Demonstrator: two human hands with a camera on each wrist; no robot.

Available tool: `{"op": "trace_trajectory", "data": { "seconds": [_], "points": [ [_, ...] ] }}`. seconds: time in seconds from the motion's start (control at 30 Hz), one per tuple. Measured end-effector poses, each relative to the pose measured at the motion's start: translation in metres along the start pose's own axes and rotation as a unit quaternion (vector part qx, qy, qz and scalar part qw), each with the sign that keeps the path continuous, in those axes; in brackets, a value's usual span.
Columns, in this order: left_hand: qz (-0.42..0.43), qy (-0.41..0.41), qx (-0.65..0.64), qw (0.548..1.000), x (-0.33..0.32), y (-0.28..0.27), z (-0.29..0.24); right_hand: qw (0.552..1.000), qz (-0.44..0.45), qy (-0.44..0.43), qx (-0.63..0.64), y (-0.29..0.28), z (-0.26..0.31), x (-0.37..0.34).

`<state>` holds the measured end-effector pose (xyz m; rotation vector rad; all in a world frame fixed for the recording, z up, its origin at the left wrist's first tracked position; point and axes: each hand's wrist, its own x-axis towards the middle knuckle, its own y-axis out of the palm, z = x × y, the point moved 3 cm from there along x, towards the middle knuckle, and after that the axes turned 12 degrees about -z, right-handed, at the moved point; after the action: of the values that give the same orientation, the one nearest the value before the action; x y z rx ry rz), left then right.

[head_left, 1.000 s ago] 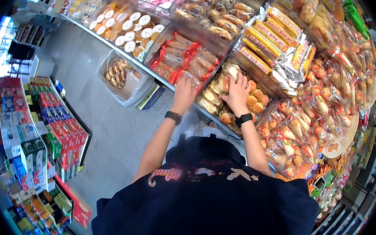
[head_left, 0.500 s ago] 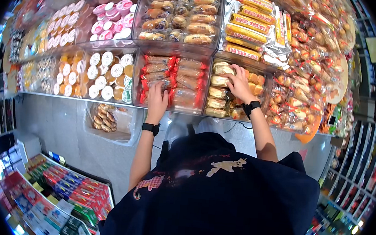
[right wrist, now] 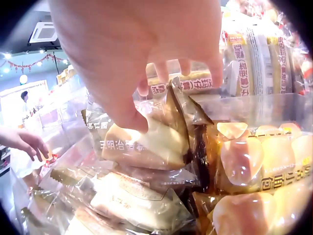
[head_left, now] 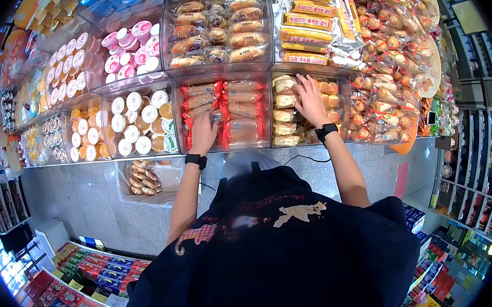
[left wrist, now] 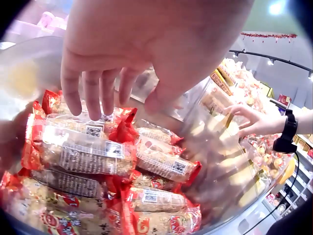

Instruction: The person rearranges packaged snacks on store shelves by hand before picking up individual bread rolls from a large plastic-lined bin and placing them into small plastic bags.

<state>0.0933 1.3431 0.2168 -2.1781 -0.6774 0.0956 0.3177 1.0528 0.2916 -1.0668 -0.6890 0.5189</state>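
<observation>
My left hand [head_left: 204,133] reaches into a clear bin of red-ended wrapped snack bars [head_left: 241,113]. In the left wrist view its fingers [left wrist: 93,93] point down, relaxed, with the tips right at the top packets [left wrist: 83,147]. My right hand [head_left: 312,102] lies over the neighbouring bin, between pale wrapped sandwich cakes [head_left: 284,115] and bags of small round buns [head_left: 329,99]. In the right wrist view the thumb [right wrist: 129,117] rests on one sandwich cake packet [right wrist: 146,147], and the other fingers reach past its far side, spread apart from the thumb.
Behind stand bins of long wrapped rolls [head_left: 248,28] and yellow-wrapped bars [head_left: 307,21]. Lidded cups [head_left: 137,122] fill a bin to the left; bagged pastries [head_left: 382,101] are heaped at the right. Below the counter edge sits a lined box [head_left: 166,190] of packets.
The head view has turned, so the counter now runs nearly level across it. My left hand stays over the red-ended bars and my right hand over the sandwich cakes.
</observation>
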Motion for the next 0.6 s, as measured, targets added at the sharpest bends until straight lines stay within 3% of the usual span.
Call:
{"op": "trace_trajectory", "data": {
  "seconds": [0.03,0.2,0.27,0.3,0.6],
  "points": [
    [0.001,-0.001,0.001,1.0,0.0,-0.004,0.003,0.996,-0.019,-0.021,-0.089,-0.007,0.008,-0.001],
    [0.007,-0.045,0.095,0.994,-0.001,-0.01,0.021,0.991,0.027,-0.048,-0.124,-0.001,0.011,-0.003],
    [0.004,-0.059,0.108,0.992,-0.003,-0.014,0.017,0.985,0.084,-0.05,-0.144,0.002,0.009,0.002],
    [-0.002,-0.069,0.1,0.993,-0.003,-0.016,0.016,0.983,0.069,-0.063,-0.157,0.003,0.007,0.005],
    [-0.044,-0.113,0.089,0.989,-0.014,-0.005,0.006,0.987,0.071,-0.1,-0.106,0.008,-0.003,0.0]
  ]
}}
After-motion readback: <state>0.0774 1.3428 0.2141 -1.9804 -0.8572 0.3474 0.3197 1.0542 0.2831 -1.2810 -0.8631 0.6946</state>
